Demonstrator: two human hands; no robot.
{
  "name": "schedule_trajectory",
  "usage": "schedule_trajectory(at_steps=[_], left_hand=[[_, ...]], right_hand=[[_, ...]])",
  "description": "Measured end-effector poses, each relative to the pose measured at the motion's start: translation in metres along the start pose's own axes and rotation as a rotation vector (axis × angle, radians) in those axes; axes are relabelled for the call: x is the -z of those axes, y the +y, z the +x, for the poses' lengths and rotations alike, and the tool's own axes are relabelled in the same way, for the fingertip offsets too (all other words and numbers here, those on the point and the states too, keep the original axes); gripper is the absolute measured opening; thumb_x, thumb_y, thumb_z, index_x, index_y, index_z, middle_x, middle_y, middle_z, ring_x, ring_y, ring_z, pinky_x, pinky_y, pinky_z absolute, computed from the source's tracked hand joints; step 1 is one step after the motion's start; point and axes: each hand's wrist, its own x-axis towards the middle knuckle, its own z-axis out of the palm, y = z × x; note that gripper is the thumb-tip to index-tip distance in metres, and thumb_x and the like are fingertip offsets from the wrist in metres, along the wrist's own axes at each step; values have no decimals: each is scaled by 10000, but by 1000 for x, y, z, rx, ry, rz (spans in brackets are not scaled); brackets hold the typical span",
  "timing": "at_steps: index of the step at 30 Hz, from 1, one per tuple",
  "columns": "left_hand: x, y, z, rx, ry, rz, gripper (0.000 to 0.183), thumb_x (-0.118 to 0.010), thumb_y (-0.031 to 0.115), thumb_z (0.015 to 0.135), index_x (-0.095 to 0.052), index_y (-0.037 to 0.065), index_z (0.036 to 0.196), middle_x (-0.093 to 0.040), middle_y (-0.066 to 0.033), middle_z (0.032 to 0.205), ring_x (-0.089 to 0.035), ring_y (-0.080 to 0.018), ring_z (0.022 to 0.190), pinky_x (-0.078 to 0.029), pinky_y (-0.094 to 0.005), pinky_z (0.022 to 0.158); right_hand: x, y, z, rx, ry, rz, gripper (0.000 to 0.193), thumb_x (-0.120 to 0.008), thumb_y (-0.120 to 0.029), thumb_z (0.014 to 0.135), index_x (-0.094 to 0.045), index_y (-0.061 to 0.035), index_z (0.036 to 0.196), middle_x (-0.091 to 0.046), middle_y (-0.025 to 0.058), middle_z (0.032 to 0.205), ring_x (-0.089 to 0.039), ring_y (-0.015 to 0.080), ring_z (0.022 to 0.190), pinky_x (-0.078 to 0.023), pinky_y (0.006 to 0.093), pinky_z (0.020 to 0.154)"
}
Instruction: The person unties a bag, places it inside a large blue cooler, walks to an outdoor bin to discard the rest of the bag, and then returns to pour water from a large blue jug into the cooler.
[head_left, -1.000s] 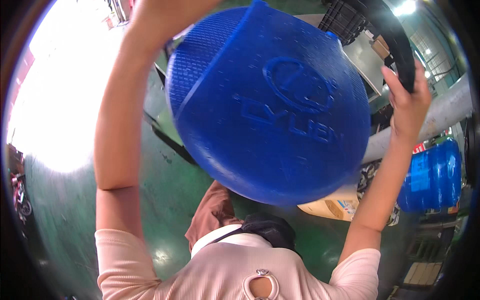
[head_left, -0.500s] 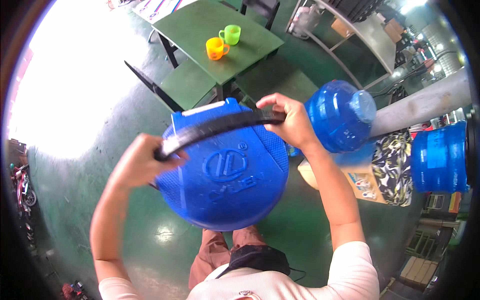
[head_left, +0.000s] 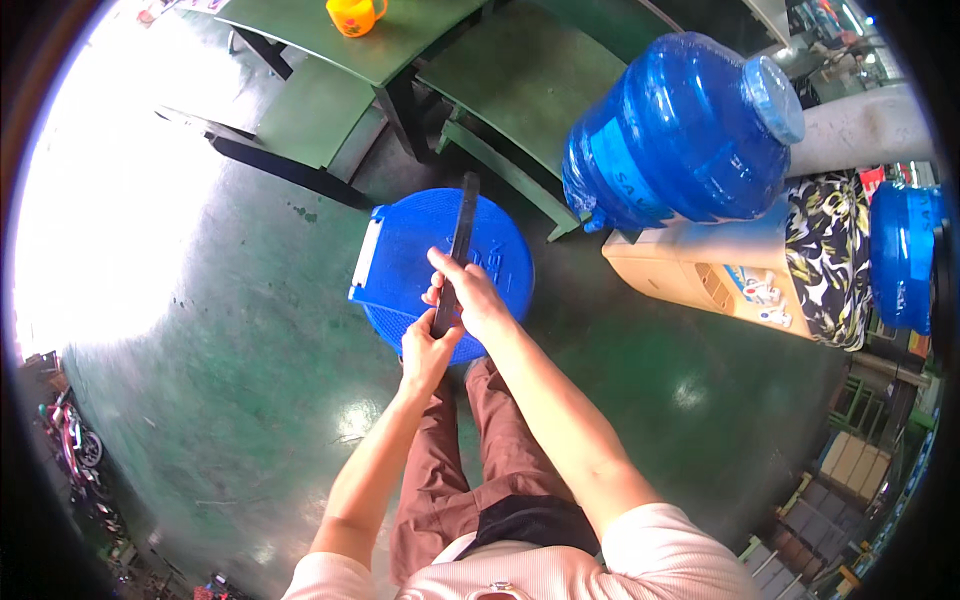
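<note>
A bucket with a round blue lid [head_left: 400,262] is below me, close to my feet. Its lid has raised markings and a white strip on the left edge. A black carrying handle [head_left: 464,215] crosses above the lid, running from far to near. My left hand [head_left: 428,352] is closed around the near end of that handle. Just beyond it, my right hand [head_left: 472,296] grips the same handle, index finger and thumb partly extended. The bucket's sides are hidden beneath the lid, so I cannot tell whether it touches the floor.
On the right, a large blue water bottle [head_left: 665,130] lies tilted above a cream water dispenser [head_left: 690,275] draped with patterned cloth [head_left: 828,255]. Another blue bottle [head_left: 900,255] is further right. Ahead are a green table [head_left: 400,40] with an orange mug [head_left: 354,14] and green benches [head_left: 315,110].
The bucket has gone lower, farther from my head, and turned so its white strip faces left. My hands, formerly apart at the two handle ends, have come together near one end.
</note>
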Motion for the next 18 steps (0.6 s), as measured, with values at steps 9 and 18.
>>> schedule_trajectory(at_steps=[9,18], left_hand=[[-64,-88,-3,103,-254,-528,459,-556,45,720,-392,-27,1143,-508,-112,1067,-487,-147,955,-397,-252,792],[-13,-52,-4,207,-667,-274,424,-478,238,822,-397,24,1179,-484,-92,1133,-423,-169,1078,-330,-313,882]], right_hand=[[39,39,19,106,165,-598,413,-610,-421,684,-559,-13,645,-477,25,473,-473,110,397,-390,249,348],[135,5,13,-3,132,-736,257,-629,-286,675,-557,-40,667,-463,2,496,-442,82,398,-369,226,340]])
